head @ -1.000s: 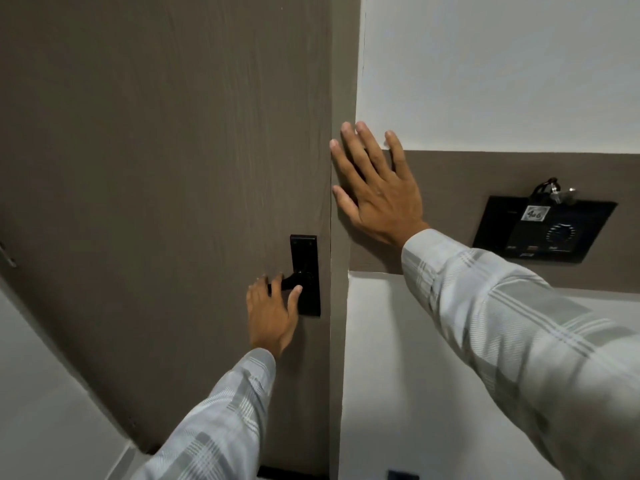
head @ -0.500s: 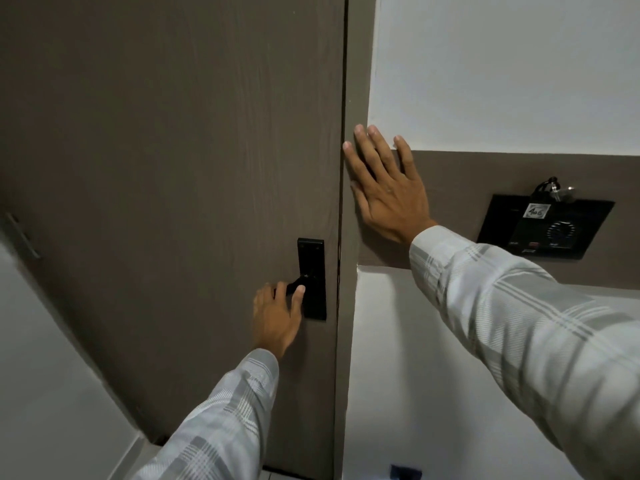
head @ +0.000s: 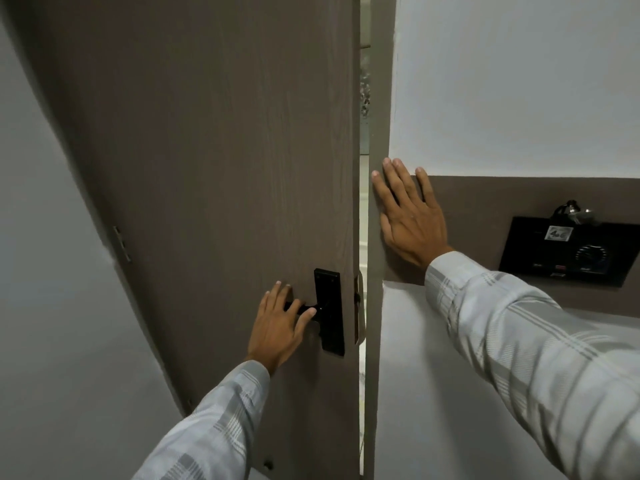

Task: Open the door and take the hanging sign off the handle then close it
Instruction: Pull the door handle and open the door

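Right now the door (head: 214,202) fills most of my view, a brown wood-grain slab swung just off its frame (head: 375,341), with a thin bright gap running down between the two. To the right of that gap stands the white wall with a brown band (head: 485,216) across it, and on the band sits a black control panel (head: 568,251) with something hooked at its top edge that I cannot identify. My right hand (head: 410,216) lies open and flat, fingers spread, pressed against the band just beside the frame. My left hand (head: 278,327) is curled around the black lever handle (head: 304,310), which juts from its black backplate (head: 329,311). The hanging sign is nowhere in sight; I judge it hangs on the outer handle, behind the door, so I am still in the opening step. What worries me most is my right hand: its fingertips (head: 377,176) sit close to the gap, and if the door swings back they could get pinched. A loose hold on the lever could also let it spring up and the door drift shut. Beyond the gap I make out only pale blur. The latch on the door edge (head: 358,306) is too dim to read, and the door's bottom is cut off.
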{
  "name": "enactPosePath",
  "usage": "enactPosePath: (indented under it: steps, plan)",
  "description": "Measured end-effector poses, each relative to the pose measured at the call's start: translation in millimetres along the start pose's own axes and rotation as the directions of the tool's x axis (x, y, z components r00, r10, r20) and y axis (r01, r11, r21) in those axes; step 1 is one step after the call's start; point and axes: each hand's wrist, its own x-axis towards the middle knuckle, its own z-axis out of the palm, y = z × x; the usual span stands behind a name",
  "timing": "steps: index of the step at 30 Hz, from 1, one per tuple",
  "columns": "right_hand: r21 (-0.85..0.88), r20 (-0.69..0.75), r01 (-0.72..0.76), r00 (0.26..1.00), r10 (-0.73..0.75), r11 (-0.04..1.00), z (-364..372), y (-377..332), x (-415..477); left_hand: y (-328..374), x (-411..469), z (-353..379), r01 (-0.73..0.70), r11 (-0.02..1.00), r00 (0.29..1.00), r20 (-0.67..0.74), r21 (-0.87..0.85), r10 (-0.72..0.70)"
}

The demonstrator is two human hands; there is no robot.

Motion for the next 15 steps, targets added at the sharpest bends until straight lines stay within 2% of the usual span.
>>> enactPosePath:
  steps: [6,10,12,15]
  plan:
    - [0.339,-0.062,0.079,0.996,-0.061,0.937,8,-19,-47,-1,-30,-18,0.042,0.994,0.996,-0.077,0.105,-0.034]
    - [0.530,-0.002,0.048,0.998,-0.056,0.846,16,-47,-94,4,-59,-34,0.121,0.982,0.987,-0.125,0.147,-0.103]
    - [0.648,0.077,-0.029,0.997,-0.028,0.762,20,-62,-112,9,-76,-43,0.154,0.964,0.983,-0.128,0.217,-0.128]
    - [0.734,0.339,-0.256,0.941,-0.013,0.629,28,-85,-130,17,-96,-57,0.179,0.928,0.978,-0.157,0.325,-0.134]
